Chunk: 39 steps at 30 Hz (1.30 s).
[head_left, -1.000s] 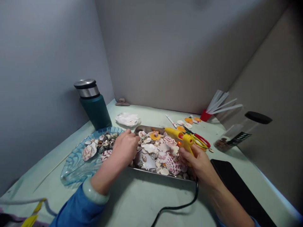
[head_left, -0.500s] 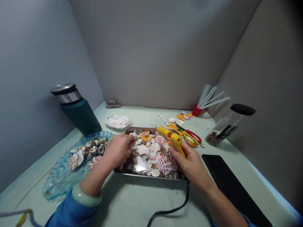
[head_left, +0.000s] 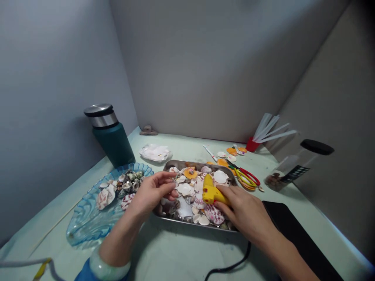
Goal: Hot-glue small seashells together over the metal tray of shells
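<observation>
My right hand (head_left: 244, 210) grips a yellow hot glue gun (head_left: 209, 191) above the metal tray (head_left: 195, 224), its nozzle tilted away from me. A black cord (head_left: 231, 268) runs from below the tray's right side. Over the tray's left edge is my left hand (head_left: 155, 191), fingers spread and thumb apart, with nothing visible in it. Shells fill the tray: an orange scallop shell (head_left: 190, 173) with a small piece on top, a white shell (head_left: 220, 176), and a purple-spotted scallop shell (head_left: 214, 214) near the front.
At left stand a blue glass dish (head_left: 88, 224) of shells and a teal bottle (head_left: 113, 142). Behind the tray lies a white plastic bundle (head_left: 155, 152). Scissors (head_left: 249, 177), glue sticks in a red cup (head_left: 252, 145), a clear jar (head_left: 288, 169) and a black slab (head_left: 299, 234) are at right.
My left hand has lifted from the shells, its fingers opening. The glue gun has swung from pointing left to pointing away from me. The whole view has shifted slightly.
</observation>
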### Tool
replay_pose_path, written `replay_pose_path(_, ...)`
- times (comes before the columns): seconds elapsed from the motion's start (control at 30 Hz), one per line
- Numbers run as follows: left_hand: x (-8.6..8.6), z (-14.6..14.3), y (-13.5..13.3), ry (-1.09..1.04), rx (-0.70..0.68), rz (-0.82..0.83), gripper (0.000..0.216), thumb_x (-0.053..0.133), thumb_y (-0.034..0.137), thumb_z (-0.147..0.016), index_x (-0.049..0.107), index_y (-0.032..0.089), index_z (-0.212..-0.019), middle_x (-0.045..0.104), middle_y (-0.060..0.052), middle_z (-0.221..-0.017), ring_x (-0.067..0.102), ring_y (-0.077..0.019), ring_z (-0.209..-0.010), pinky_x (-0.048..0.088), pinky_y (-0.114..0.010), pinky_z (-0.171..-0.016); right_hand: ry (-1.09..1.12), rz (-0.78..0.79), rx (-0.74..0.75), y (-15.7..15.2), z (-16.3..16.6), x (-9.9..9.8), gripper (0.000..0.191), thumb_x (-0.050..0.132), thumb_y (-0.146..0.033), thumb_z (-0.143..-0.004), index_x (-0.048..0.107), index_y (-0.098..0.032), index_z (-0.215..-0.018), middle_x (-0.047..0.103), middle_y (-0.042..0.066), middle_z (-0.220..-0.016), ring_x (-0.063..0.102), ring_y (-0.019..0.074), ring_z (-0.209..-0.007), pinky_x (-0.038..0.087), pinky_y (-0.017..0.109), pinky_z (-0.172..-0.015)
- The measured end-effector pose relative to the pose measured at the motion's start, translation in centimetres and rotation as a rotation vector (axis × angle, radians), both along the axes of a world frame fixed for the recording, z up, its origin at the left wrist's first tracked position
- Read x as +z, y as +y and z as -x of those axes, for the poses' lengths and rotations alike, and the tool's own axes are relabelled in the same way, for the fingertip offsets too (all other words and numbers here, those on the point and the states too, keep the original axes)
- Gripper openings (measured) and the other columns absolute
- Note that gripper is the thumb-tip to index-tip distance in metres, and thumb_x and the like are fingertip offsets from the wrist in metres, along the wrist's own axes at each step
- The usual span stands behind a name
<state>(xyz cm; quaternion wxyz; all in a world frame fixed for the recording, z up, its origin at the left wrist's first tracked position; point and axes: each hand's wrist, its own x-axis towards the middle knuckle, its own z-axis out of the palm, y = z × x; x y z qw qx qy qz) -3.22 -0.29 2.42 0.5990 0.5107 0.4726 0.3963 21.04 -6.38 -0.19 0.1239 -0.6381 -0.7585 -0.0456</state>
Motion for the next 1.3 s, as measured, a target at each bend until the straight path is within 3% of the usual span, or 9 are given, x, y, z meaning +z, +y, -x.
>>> replay_pose_path(0.1,-0.2,0.1,-0.3,-0.019,0.01,0.005,0.023,0.07,0.021,-0.069,0.062,0.012,-0.089,0.064,0.0,-0.066,0.062,-0.0105,-0.055,0.049,-0.022,-0.052,-0.04,0.052,0.001,0.0,0.1,0.2,0.037,0.052,-0.037,-0.088,0.056,-0.023,-0.121,0.068,0.012,-0.105,0.064,0.0294,-0.094,0.053,0.04,-0.071)
replay_pose_path(0.23,-0.2,0.2,-0.5,0.011,-0.019,0.022,0.025,0.069,0.02,-0.069,0.063,0.013,-0.092,0.066,-0.001,-0.07,0.061,-0.0101,-0.054,0.049,-0.022,-0.05,-0.018,0.094,0.022,0.0,-0.1,0.1,0.039,0.05,-0.035,-0.089,0.053,-0.021,-0.124,0.069,0.013,-0.105,0.065,0.0299,-0.092,0.053,0.042,-0.071)
replay_pose_path(0.37,-0.3,0.5,-0.4,0.122,0.036,-0.055,0.02,0.065,0.022,-0.071,0.065,0.015,-0.09,0.067,-0.002,-0.068,0.062,-0.0138,-0.055,0.048,-0.024,-0.047,0.199,0.013,0.01,0.0,-0.2,0.1,0.037,0.047,-0.034,-0.09,0.054,-0.02,-0.123,0.066,0.013,-0.114,0.064,0.029,-0.098,0.05,0.043,-0.079)
replay_pose_path(0.53,-1.3,1.1,-0.2,0.584,0.092,-0.501,0.015,0.059,0.026,-0.078,0.072,0.022,-0.084,0.071,-0.004,-0.076,0.064,-0.0191,-0.07,0.049,-0.031,-0.063,0.761,-0.135,-0.101,0.3,0.3,0.6,0.041,0.055,-0.043,-0.085,0.053,-0.021,-0.12,0.064,0.008,-0.116,0.061,0.0253,-0.101,0.048,0.036,-0.084)
replay_pose_path(0.7,-1.7,0.2,-0.3,0.973,-0.141,-0.824,0.025,0.05,0.017,-0.084,0.073,0.023,-0.093,0.068,-0.006,-0.077,0.059,-0.0218,-0.08,0.046,-0.033,-0.07,0.989,-0.139,-0.172,0.5,1.0,0.2,0.04,0.064,-0.044,-0.076,0.06,-0.019,-0.108,0.066,0.006,-0.103,0.062,0.0235,-0.09,0.05,0.032,-0.076)
replay_pose_path(0.9,-1.1,-0.7,-0.2,1.058,-0.328,-0.859,0.027,0.048,0.012,-0.083,0.071,0.021,-0.094,0.067,-0.008,-0.08,0.058,-0.022,-0.085,0.043,-0.034,-0.074,1.076,-0.138,-0.154,0.5,1.0,-0.5,0.037,0.064,-0.042,-0.077,0.06,-0.019,-0.107,0.065,0.006,-0.103,0.06,0.0225,-0.091,0.048,0.031,-0.077)
replay_pose_path(1.1,-0.8,-0.9,-0.1,1.267,-0.444,-0.839,0.016,0.055,0.02,-0.081,0.069,0.019,-0.073,0.07,-0.008,-0.076,0.056,-0.025,-0.084,0.037,-0.038,-0.073,1.076,-0.114,-0.161,0.1,0.9,-0.4,0.033,0.064,-0.043,-0.079,0.061,-0.02,-0.102,0.065,0.002,-0.091,0.059,0.0187,-0.077,0.047,0.026,-0.065)
replay_pose_path(1.2,-0.9,-1.2,0.2,1.257,-0.479,-0.809,0.017,0.054,0.02,-0.08,0.069,0.019,-0.071,0.07,-0.008,-0.074,0.058,-0.0245,-0.082,0.038,-0.037,-0.073,1.075,-0.107,-0.165,0.0,1.0,-0.4,0.033,0.064,-0.044,-0.079,0.061,-0.02,-0.102,0.065,0.001,-0.089,0.058,0.0178,-0.075,0.047,0.025,-0.064)
replay_pose_path(1.3,-1.0,-1.3,0.3,1.103,-0.413,-0.744,0.018,0.053,0.021,-0.081,0.071,0.018,-0.077,0.07,-0.01,-0.079,0.059,-0.0249,-0.084,0.04,-0.037,-0.074,1.067,-0.112,-0.16,0.0,0.9,-0.5,0.034,0.062,-0.044,-0.08,0.06,-0.02,-0.104,0.065,0.001,-0.089,0.058,0.0176,-0.074,0.046,0.025,-0.063)
